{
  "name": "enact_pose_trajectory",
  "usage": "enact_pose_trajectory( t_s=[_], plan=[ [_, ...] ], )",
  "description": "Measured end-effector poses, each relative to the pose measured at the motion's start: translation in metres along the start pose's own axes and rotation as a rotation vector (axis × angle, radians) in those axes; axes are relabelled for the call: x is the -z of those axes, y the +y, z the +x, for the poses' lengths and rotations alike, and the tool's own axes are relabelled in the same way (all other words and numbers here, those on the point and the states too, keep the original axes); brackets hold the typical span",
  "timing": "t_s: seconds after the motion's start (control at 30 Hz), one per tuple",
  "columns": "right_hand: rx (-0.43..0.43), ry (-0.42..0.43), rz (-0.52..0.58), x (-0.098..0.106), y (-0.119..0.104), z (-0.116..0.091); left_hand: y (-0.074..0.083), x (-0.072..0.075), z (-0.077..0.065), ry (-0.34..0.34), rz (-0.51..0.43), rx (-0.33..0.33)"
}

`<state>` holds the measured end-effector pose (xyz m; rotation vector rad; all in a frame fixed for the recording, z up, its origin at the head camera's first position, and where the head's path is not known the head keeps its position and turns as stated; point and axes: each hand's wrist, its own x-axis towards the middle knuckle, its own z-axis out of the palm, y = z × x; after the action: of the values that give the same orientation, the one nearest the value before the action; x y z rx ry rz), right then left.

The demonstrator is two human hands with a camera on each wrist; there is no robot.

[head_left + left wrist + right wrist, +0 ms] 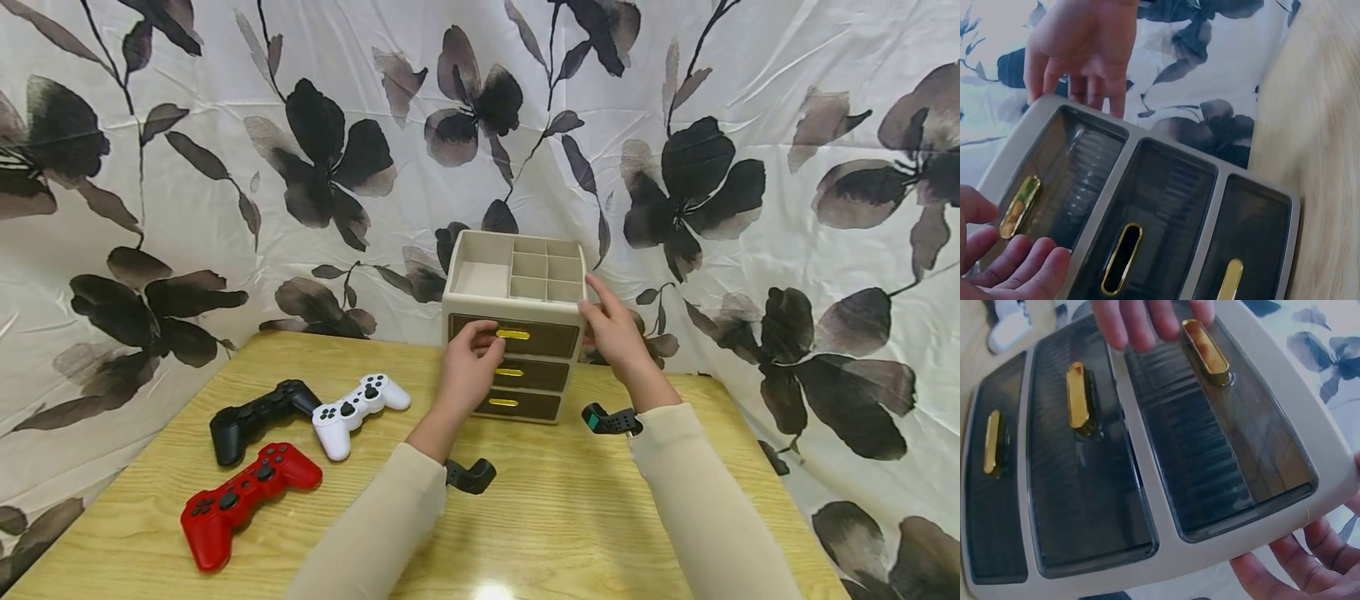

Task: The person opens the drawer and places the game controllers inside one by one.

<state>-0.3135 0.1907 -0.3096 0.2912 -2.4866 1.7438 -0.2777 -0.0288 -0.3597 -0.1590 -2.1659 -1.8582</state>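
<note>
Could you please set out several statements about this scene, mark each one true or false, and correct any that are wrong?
1. The right hand touches the right side of the drawer unit. True.
2. The left hand is beside the bottom handle. False: it is beside the top handle.
3. The white controller lies to the right of the black controller. True.
4. The red controller sits inside the unit's top compartments. False: it lies on the table.
5. All three drawers are closed. True.
</note>
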Motion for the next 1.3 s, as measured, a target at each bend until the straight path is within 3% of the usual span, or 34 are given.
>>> enact_pose_trajectory(
  t_s=[0.27,0.7,0.93,1.3],
  plan=[
    [0.011,0.041,0.009,-0.007,-0.001,-0.002,0.001,-0.011,0.001,0.062,-0.196,0.058],
    [0.029,0.097,-0.031,-0.013,0.000,-0.005,0.003,-0.027,0.003,0.290,-0.519,0.190],
    [0.039,0.100,-0.038,-0.013,-0.001,-0.005,0.008,-0.029,0.005,0.333,-0.596,0.228],
    [0.081,0.121,-0.202,-0.011,0.001,-0.008,0.011,-0.027,0.001,0.329,-0.607,0.249]
  ],
)
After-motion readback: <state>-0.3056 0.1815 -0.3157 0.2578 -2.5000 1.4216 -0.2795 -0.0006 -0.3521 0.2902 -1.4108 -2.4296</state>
